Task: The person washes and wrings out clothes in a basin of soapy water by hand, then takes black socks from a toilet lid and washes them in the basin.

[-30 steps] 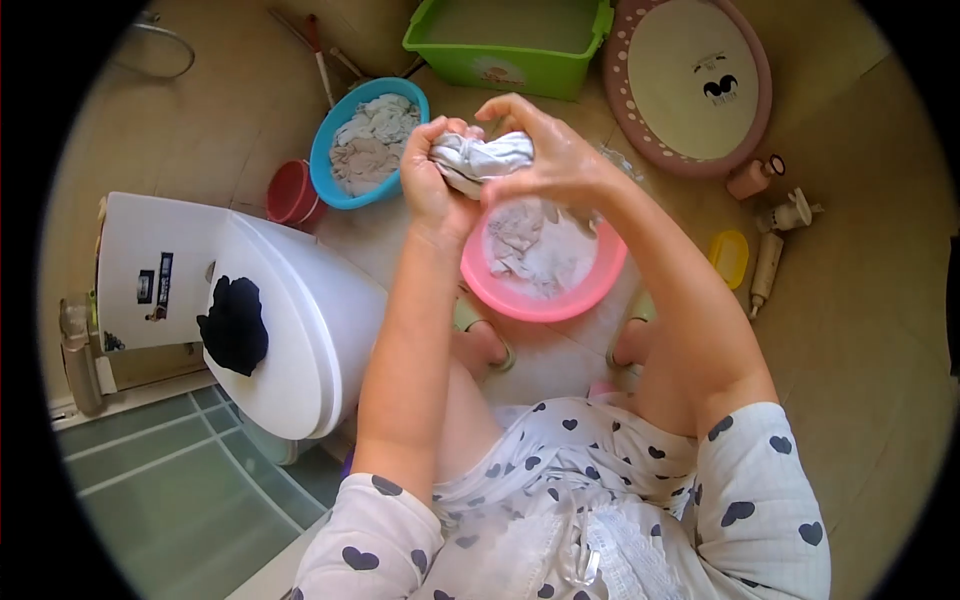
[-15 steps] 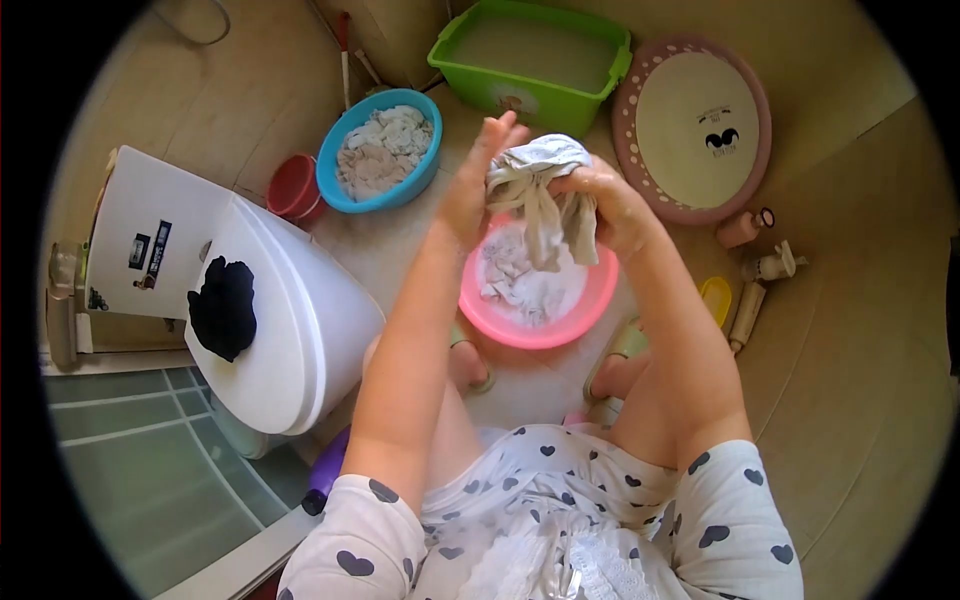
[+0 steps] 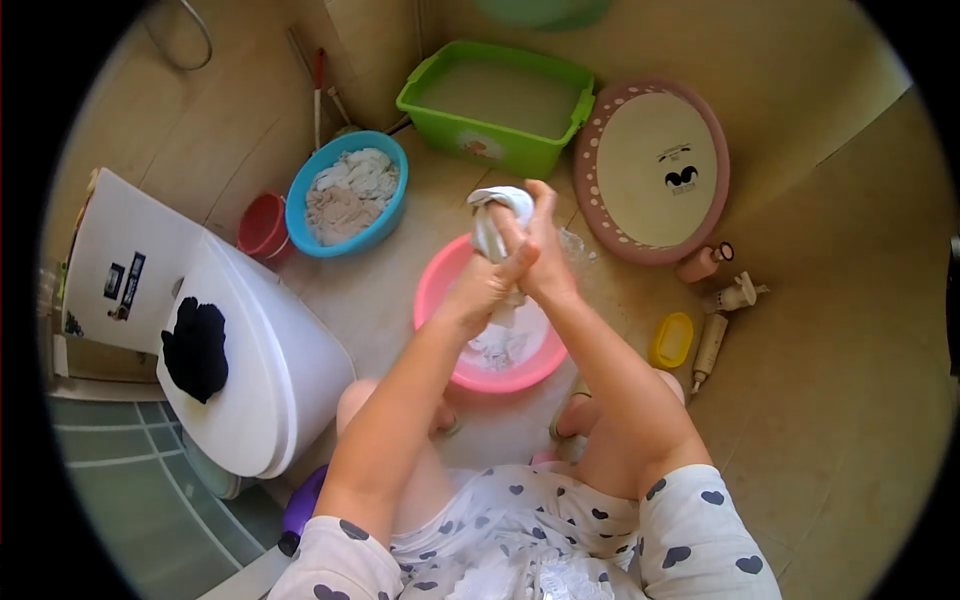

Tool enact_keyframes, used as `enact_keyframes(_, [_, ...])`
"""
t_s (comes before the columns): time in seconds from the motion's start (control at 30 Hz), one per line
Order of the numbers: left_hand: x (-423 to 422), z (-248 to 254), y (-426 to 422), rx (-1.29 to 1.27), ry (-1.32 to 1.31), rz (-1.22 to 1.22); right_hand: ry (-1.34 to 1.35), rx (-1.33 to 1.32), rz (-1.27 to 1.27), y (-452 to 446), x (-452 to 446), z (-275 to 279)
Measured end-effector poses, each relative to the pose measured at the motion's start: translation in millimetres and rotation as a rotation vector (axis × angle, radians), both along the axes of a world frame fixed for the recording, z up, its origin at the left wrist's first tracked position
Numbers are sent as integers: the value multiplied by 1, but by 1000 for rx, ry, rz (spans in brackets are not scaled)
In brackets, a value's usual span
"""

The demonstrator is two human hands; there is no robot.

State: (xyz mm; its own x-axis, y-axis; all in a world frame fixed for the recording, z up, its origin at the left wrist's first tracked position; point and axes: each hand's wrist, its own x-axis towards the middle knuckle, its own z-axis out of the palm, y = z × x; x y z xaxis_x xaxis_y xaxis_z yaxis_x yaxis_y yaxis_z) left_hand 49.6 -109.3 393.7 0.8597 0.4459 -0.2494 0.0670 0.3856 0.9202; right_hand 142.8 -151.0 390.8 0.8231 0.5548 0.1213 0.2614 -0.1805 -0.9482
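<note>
Bare floor (image 3: 375,290) separates the pink basin (image 3: 495,383) from the blue basin (image 3: 300,235) and green tub (image 3: 515,150). Above the pink basin, both forearms extend forward; left hand (image 3: 484,292) and right hand (image 3: 545,262) meet, fingers closed around a pale cloth (image 3: 490,215), its folded end projecting beyond. Versus half a second earlier, hands sit closer together, cloth bunched tighter

Small bathroom with a pale tiled floor (image 3: 350,310) beneath the grip (image 3: 510,270) and beige walls (image 3: 690,40) that meet in a corner beyond it. Left of the grip stands a white toilet (image 3: 255,390), lid down; farther left and closer to the viewer is a greenish surface (image 3: 110,490) crossed by pale lines. Warm light brightens the wall beyond the grip to the right.
</note>
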Motion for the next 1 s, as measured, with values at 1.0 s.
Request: enact_keyframes(1.0, [11,-3,-16,889,447,-31,-18,160,174,-7,7,33])
